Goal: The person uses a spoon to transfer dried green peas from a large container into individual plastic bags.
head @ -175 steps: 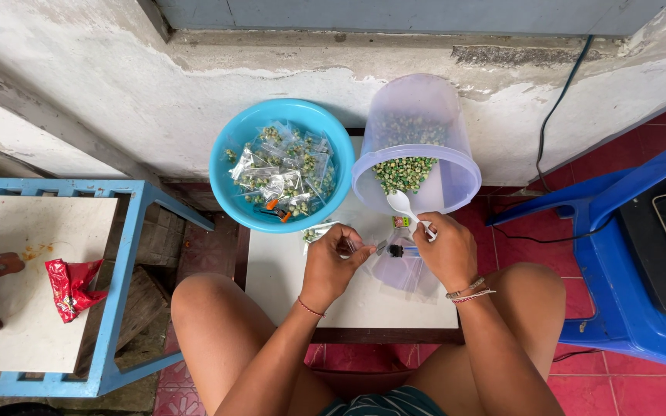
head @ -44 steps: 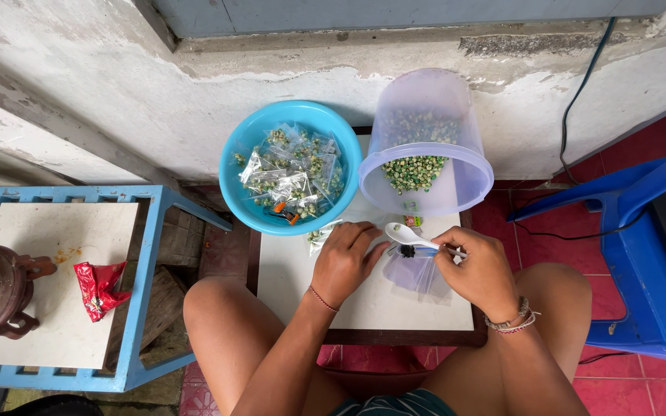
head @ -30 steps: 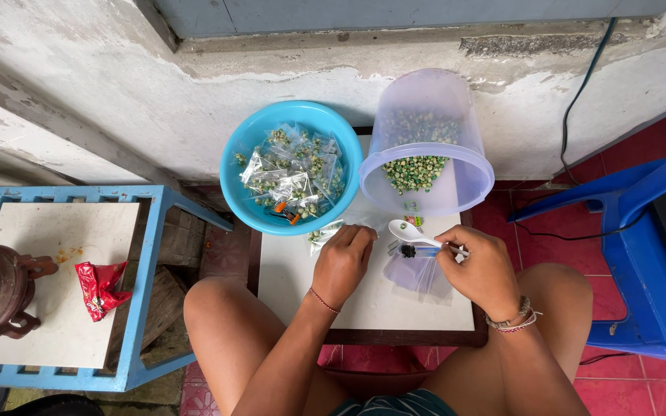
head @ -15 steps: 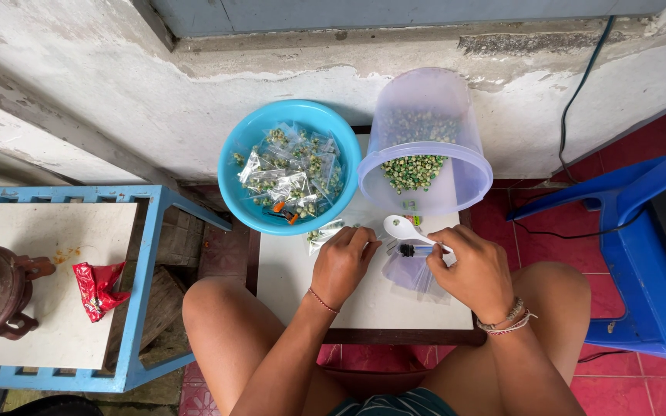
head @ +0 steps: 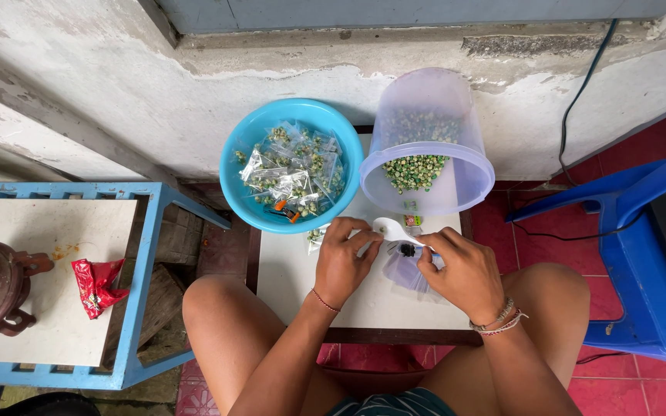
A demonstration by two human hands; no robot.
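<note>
White desk (head: 302,285) stands by a cracked wall. Left hand (head: 344,258) pinches a small clear bag (head: 410,270); right hand (head: 460,270) grips a white scoop (head: 393,229) over it, just below the tipped pea tub (head: 425,146).

White low table (head: 294,285): blue bowl (head: 244,189), tilted clear bucket (head: 433,123), small bags (head: 414,270) on top.

Head camera looks steeply down, close above the small table (head: 294,285).
</note>
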